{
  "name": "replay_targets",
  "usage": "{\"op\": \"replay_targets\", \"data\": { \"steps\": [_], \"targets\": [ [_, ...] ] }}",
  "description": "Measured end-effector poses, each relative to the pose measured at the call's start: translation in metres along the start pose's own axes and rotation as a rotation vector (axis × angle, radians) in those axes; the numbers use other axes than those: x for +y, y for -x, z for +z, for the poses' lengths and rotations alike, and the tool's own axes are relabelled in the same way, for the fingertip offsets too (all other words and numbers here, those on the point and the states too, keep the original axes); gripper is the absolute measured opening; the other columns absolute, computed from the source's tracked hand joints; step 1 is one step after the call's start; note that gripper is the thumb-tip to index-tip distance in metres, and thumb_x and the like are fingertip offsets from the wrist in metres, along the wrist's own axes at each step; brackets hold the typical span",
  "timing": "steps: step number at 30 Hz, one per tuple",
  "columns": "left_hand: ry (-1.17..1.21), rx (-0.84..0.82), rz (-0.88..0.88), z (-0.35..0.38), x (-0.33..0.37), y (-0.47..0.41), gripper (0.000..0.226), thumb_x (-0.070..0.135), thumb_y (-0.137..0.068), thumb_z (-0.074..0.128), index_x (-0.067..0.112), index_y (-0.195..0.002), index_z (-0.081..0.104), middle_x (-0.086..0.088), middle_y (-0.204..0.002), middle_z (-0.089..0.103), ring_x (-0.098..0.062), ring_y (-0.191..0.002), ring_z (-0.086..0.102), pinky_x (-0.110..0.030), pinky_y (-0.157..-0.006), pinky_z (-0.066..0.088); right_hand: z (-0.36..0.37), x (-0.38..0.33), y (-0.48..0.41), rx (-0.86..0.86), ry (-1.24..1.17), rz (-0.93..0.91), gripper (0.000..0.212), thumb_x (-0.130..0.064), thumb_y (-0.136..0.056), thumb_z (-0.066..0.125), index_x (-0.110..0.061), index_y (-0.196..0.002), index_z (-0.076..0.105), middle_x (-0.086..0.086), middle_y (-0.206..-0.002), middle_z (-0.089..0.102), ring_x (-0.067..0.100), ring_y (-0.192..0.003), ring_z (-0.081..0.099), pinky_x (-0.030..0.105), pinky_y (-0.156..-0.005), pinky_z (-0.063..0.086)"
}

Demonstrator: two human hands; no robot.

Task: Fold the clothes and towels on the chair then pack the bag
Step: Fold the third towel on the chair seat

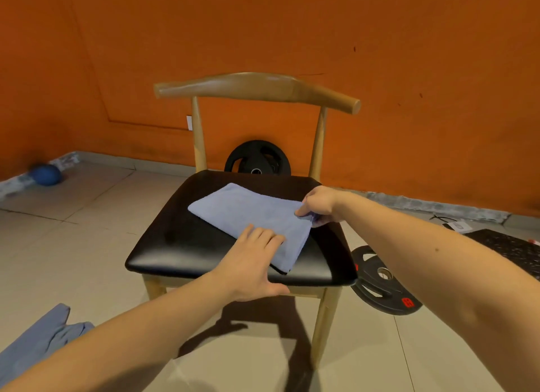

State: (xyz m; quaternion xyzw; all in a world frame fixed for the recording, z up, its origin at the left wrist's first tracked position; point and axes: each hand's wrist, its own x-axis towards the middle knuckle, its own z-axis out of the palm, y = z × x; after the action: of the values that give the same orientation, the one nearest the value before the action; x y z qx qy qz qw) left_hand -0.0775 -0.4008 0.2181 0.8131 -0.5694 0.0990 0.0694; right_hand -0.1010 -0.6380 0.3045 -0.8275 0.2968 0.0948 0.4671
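Note:
A light blue towel (251, 213) lies folded into a rectangle on the black seat of a wooden chair (181, 245). My left hand (251, 263) rests flat on the towel's near edge, fingers straight and thumb hanging over the seat's front. My right hand (318, 206) pinches the towel's right corner, fingers curled around the cloth. A blue-grey garment (43, 336) lies crumpled on the floor at the lower left. No bag is in view.
One black weight plate (257, 158) leans on the orange wall behind the chair; another (382, 283) lies on the floor right of it. A dark mat (508, 248) and cables are at far right. A blue ball (46, 174) sits in the left corner.

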Motion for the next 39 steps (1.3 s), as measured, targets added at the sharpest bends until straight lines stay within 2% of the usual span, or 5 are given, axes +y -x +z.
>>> {"op": "replay_targets", "data": {
  "steps": [7,16,23,28,39],
  "targets": [
    [-0.142,0.090,0.022,0.006,0.015,0.029,0.047,0.038,-0.073,0.083,0.020,-0.108,0.060,0.000,-0.104,0.058,-0.021,-0.092,0.049,-0.032,-0.083,0.043,0.026,0.030,0.066,-0.193,-0.300,0.258,0.015,-0.008,-0.102,0.060,0.000,-0.113,0.064,0.014,-0.090,0.075,0.022,-0.082,0.074,0.018,-0.058,0.053],
    [0.114,0.024,0.044,-0.015,0.026,0.079,0.037,0.040,-0.101,0.053,0.025,-0.135,0.054,0.006,-0.128,0.054,-0.012,-0.113,0.048,-0.027,-0.092,0.048,0.052,0.072,0.118,-0.164,-0.288,0.239,0.027,-0.019,-0.098,0.067,0.000,-0.119,0.067,0.014,-0.100,0.076,0.019,-0.079,0.075,0.019,-0.057,0.055],
    [0.333,0.057,-0.144,-0.026,0.034,0.080,0.019,0.040,-0.105,0.049,0.032,-0.121,0.055,0.011,-0.114,0.055,-0.006,-0.101,0.051,-0.031,-0.093,0.050,0.064,0.095,0.144,0.210,0.096,-0.210,0.019,-0.015,-0.106,0.046,-0.016,-0.123,0.054,0.008,-0.110,0.067,0.018,-0.084,0.071,0.024,-0.063,0.059],
    [0.519,0.085,-0.306,-0.032,0.039,0.071,0.023,0.040,-0.106,0.047,0.030,-0.125,0.055,0.010,-0.117,0.058,-0.009,-0.105,0.056,-0.025,-0.094,0.046,0.062,0.118,0.152,0.057,0.342,-0.503,0.081,-0.002,-0.087,0.073,-0.030,-0.153,0.035,-0.011,-0.151,0.039,0.007,-0.135,0.043,0.019,-0.102,0.048],
    [0.808,0.263,-0.431,-0.051,0.018,0.056,0.016,0.042,-0.103,0.054,0.026,-0.102,0.055,0.000,-0.091,0.065,-0.021,-0.080,0.059,-0.043,-0.073,0.052,0.051,0.072,0.124,0.268,-0.010,-0.565,0.012,-0.019,-0.099,0.064,-0.016,-0.102,0.075,0.002,-0.098,0.075,0.008,-0.090,0.067,0.022,-0.078,0.051]
  ]
}}
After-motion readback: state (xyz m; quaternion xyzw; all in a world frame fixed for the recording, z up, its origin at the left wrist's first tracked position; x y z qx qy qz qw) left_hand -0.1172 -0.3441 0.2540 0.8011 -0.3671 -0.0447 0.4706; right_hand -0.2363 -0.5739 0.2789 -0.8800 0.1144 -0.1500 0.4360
